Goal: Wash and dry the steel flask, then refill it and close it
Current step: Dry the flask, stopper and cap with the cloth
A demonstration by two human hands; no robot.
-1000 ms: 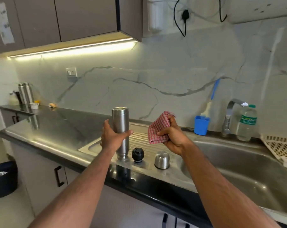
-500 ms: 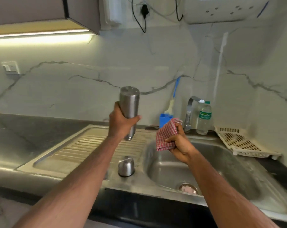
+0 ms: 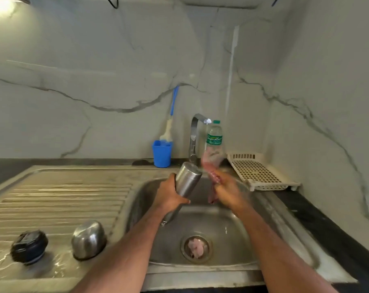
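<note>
— Presently, where is the steel flask [image 3: 186, 180]?
— Tilted over the sink [image 3: 238, 235] basin, left hand [image 3: 168, 196] fingers wrapped round it.
— And the right hand [image 3: 227, 190]?
— Blurred; fingers clamped on the red checked cloth [image 3: 211, 172] beside the flask.

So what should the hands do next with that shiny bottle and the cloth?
Probably wipe the flask's outside. The left hand holds the steel flask tilted, mouth down, over the steel sink, while the right hand grips the blurred red checked cloth just beside it.
</note>
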